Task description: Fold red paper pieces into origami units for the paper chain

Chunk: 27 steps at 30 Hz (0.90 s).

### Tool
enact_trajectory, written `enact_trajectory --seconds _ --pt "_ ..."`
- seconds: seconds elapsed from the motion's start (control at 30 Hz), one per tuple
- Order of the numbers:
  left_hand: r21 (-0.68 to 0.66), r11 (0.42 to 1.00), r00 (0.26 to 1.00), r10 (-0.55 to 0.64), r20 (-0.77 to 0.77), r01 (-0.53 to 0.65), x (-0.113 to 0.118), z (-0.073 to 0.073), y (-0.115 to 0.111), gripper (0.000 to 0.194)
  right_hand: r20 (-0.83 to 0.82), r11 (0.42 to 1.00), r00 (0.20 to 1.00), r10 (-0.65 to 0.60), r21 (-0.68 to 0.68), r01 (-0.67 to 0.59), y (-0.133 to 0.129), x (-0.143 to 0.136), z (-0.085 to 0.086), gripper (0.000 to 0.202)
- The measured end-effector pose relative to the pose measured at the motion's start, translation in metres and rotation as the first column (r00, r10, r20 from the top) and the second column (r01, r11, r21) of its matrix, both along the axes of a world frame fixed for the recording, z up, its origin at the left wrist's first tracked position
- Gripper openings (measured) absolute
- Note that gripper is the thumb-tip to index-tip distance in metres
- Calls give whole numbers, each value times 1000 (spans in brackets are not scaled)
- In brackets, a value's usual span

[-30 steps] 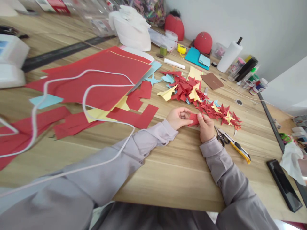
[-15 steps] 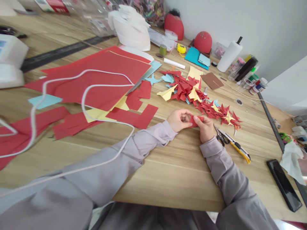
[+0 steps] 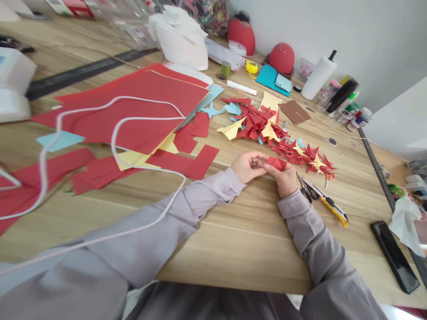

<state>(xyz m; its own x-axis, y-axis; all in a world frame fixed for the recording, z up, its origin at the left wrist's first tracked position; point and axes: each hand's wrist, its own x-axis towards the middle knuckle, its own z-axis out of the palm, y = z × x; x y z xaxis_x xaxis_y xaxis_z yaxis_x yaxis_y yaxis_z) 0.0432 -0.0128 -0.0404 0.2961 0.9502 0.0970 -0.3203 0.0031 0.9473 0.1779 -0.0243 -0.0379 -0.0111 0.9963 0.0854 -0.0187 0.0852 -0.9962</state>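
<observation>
A small folded piece of red paper [image 3: 277,163] is pinched between my two hands, above the table's middle. My left hand [image 3: 247,166] closes on its left edge with thumb and fingers. On the other side, my right hand [image 3: 285,178] grips it, thumb pressed near its lower left corner. Just beyond the hands lies a heap of folded red, yellow and blue paper pieces [image 3: 255,122]. Red and yellow paper stars [image 3: 318,164] trail off to its right. Black-handled scissors [image 3: 308,191] and a yellow utility knife [image 3: 328,203] rest right of my right hand.
Large red sheets [image 3: 140,104] and red offcuts [image 3: 200,164] cover the left side. A white cable [image 3: 120,119] loops over them and my left sleeve. A black phone [image 3: 394,256] lies at the right. Bottles [image 3: 358,118] and a white roll [image 3: 319,78] stand along the back.
The red paper has turned between the fingers, and more of its flat face shows above my right thumb. My right thumb has shifted left, closer to my left fingertips.
</observation>
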Motion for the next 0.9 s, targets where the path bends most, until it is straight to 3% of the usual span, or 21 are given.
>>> enact_trajectory --seconds 0.23,0.43,0.57,0.9 --pt "7 1000 1000 -5 -18 5 1 -1 -1 33 -25 1000 1000 -9 24 9 -2 0 1 16" --pt "35 999 997 -27 -76 30 1 -1 -2 31 -21 997 997 -68 43 69 -1 -1 2 30" --pt "46 999 995 -5 -100 10 2 -3 -2 32 28 992 994 -106 66 104 1 0 1 29" --pt "24 999 994 -44 -102 47 1 -2 -3 35 -51 987 986 -157 28 158 3 0 0 29"
